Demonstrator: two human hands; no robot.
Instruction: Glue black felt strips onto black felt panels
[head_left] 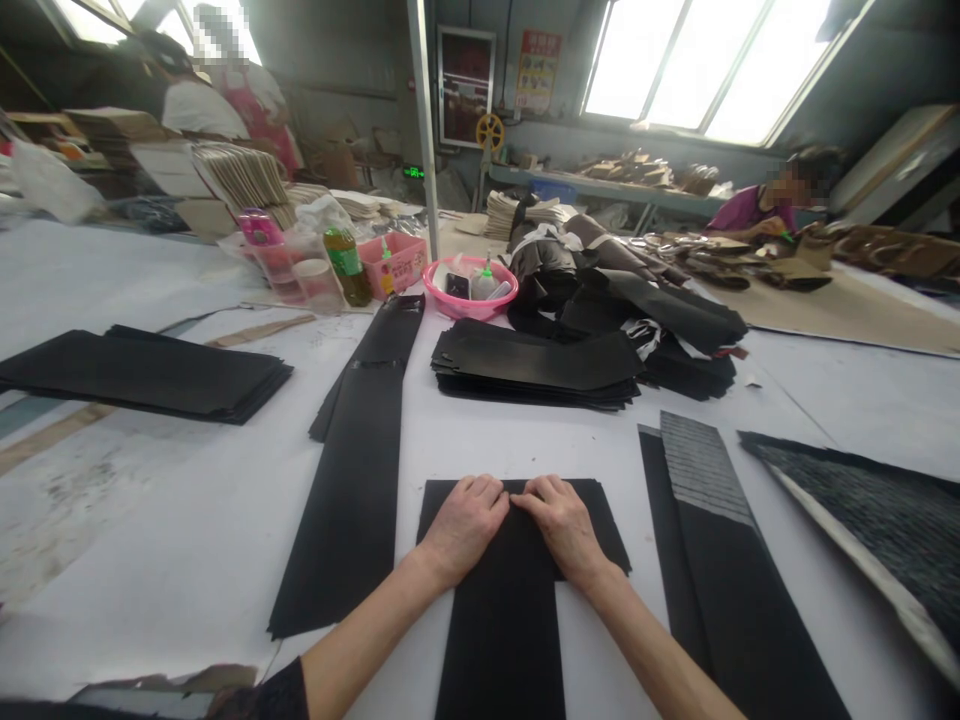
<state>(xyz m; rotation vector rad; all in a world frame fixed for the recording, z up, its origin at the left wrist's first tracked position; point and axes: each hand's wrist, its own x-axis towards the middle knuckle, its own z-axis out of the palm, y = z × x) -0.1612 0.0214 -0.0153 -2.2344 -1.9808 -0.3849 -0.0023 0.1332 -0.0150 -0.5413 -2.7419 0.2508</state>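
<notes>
A long black strip [502, 640] runs from the near edge up onto a wider black panel [600, 520] lying crosswise, forming a T. At the strip's far end my left hand [466, 528] has its fingers curled down, thumb and fingertips close together on the edge. Just beside it, my right hand [561, 525] is closed the same way, its thumb and index finger pinching at that edge. The two hands almost meet. Both fingertips partly hide the seam where strip and panel overlap.
Long black strips [352, 500] lie at left, and more strips [720, 560] at right. Stacked black panels [532, 365] sit ahead; another stack [142, 375] is far left. Behind are a pink basin [471, 305], a bottle [346, 265] and a metal post [424, 130]. Other people work farther back.
</notes>
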